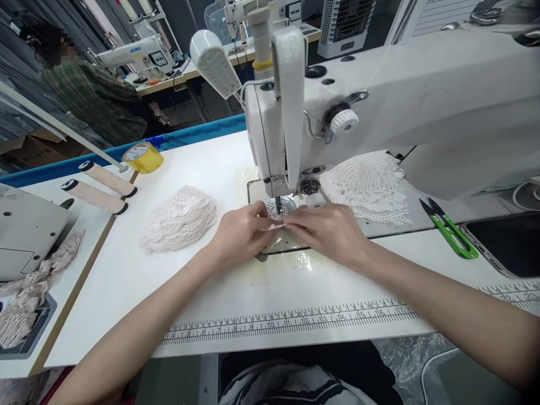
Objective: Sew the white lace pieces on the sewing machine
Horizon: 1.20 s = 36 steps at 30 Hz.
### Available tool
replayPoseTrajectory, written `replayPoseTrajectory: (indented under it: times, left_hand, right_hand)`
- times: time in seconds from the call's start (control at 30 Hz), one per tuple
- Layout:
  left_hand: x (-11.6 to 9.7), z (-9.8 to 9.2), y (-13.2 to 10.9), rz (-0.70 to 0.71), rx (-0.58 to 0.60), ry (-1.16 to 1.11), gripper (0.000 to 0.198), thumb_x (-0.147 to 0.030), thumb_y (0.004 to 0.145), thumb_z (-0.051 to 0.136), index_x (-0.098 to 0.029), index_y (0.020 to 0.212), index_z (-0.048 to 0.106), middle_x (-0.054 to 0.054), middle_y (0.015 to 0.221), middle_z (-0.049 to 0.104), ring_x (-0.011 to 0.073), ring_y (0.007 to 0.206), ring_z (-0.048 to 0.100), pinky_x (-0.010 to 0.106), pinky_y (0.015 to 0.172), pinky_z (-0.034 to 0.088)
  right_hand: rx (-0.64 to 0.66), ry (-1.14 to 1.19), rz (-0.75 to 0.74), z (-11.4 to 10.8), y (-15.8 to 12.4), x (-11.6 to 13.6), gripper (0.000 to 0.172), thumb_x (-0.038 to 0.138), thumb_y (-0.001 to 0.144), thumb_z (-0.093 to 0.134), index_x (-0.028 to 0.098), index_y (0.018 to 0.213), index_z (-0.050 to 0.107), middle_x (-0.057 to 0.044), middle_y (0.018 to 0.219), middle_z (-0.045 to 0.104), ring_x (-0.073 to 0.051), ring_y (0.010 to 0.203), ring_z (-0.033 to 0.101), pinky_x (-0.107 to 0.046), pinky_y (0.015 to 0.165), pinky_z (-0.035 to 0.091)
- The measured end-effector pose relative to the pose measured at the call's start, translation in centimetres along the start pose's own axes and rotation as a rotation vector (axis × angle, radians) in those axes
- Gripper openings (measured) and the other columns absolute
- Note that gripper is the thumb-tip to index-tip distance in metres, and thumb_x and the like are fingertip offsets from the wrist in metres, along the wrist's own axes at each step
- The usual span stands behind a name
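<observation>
Lace piece of thin white openwork fabric [273, 226] is lying, in the head view, at the sewing place of a large white sewing machine [379, 95], just in front of its dark metal presser foot [278, 206]. The bare left hand [239, 230] is pinching the near edge of this lace from the left side, its thumb and forefinger pressing together with almost no gap. The bare right hand [331, 230] is pinching the same edge from the right side, its fingertips also meeting closely. Whether the foot is pressing on the fabric, I cannot tell. On the white tabletop [211, 298], a rounded heap of cream lace [181, 219] is resting to the left of the left hand, and a fan-shaped white lace stack [367, 183] is lying behind the right hand. Small green-handled scissors with dark blades [455, 236] are lying farther right, beside a flat black phone [510, 242]. Across the front edge, a printed ruler strip [270, 324] is running.
</observation>
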State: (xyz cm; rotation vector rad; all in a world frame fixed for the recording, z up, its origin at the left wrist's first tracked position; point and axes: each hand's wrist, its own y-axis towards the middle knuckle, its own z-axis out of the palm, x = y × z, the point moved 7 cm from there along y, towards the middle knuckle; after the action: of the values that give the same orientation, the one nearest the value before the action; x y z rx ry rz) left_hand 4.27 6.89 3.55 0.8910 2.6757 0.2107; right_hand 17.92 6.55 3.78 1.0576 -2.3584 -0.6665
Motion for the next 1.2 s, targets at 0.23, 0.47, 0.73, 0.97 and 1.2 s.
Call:
replayPoseTrajectory:
  times: [0.23, 0.47, 0.73, 0.97, 1.2]
  left_hand:
    - [-3.9, 0.5, -2.5, 0.223, -0.203, 0.44, 0.024, -0.019, 0.093, 0.054, -0.017, 0.112, 0.068, 0.006, 0.121, 0.067, 0.0234, 0.107, 0.059, 0.035, 0.075, 0.042]
    - [-3.5, 0.7, -2.4, 0.221, -0.198, 0.412, 0.025, -0.02, 0.094, 0.054, -0.018, 0.116, 0.065, 0.007, 0.12, 0.068, 0.025, 0.121, 0.057, 0.039, 0.088, 0.038]
    - [-2.6, 0.5, -1.9, 0.181, -0.239, 0.368, 0.024, -0.02, 0.093, 0.056, -0.021, 0.114, 0.067, 0.004, 0.115, 0.071, 0.0237, 0.117, 0.06, 0.04, 0.091, 0.036]
    - [-2.4, 0.4, -1.6, 0.157, -0.238, 0.39, 0.024, -0.025, 0.094, 0.055, -0.021, 0.115, 0.066, 0.004, 0.117, 0.07, 0.0233, 0.117, 0.06, 0.042, 0.093, 0.034]
    - [-3.7, 0.1, -2.7, 0.189, -0.241, 0.371, 0.022, -0.025, 0.096, 0.052, -0.015, 0.11, 0.067, 0.006, 0.113, 0.072, 0.0191, 0.112, 0.063, 0.041, 0.095, 0.034]
  right_hand:
    - [0.029, -0.213, -0.19, -0.4, -0.3, 2.4, 0.023, 0.004, 0.087, 0.055, 0.017, 0.075, 0.069, 0.0, 0.082, 0.074, -0.014, 0.08, 0.062, -0.03, 0.066, 0.036]
    - [0.03, -0.224, -0.197, -0.1, -0.2, 2.4, 0.021, 0.004, 0.086, 0.056, 0.018, 0.076, 0.068, 0.001, 0.079, 0.072, -0.013, 0.075, 0.059, -0.03, 0.063, 0.033]
    - [0.029, -0.256, -0.181, 0.3, 0.0, 1.8, 0.021, 0.005, 0.087, 0.056, 0.018, 0.077, 0.068, 0.003, 0.083, 0.073, -0.013, 0.076, 0.059, -0.03, 0.066, 0.037]
    - [0.047, -0.292, -0.165, 0.6, 0.1, 1.5, 0.019, 0.011, 0.092, 0.055, 0.018, 0.085, 0.071, 0.001, 0.093, 0.075, -0.015, 0.079, 0.061, -0.033, 0.074, 0.041]
    - [0.073, -0.298, -0.172, 0.2, -0.1, 2.2, 0.015, 0.017, 0.093, 0.057, 0.015, 0.09, 0.071, 0.001, 0.099, 0.075, -0.016, 0.081, 0.062, -0.034, 0.078, 0.04]
